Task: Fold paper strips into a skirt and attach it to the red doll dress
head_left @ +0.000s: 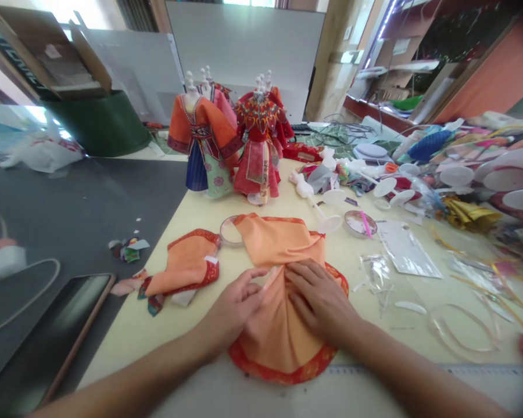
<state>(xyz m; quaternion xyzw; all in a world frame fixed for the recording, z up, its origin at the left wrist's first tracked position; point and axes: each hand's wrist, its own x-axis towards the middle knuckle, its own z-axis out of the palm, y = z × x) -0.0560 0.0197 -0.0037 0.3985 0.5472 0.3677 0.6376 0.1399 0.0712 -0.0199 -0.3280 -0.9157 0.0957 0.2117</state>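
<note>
A small orange doll garment (273, 337) with a red patterned border lies fanned out on the table, its folds gathering toward the top. My left hand (244, 297) pinches its upper left edge, where a pale strip shows near the fingertips. Flat over the upper right of the folds rests my right hand (316, 296), fingers stretched and pressing the cloth. Just beyond the hands, another orange piece (283, 235) with red trim touches the garment. To the left sits a folded orange piece (185, 264) with red edging and a white tag.
Dressed doll stands (259, 139) rise at the back. A tape roll (232, 231) lies partly under cloth. A round dish (359, 223) holds a pink stick. Plastic packets (377, 273), a ruler (375, 370) and heaped doll parts (475, 168) fill the right; a phone (47, 342) lies left.
</note>
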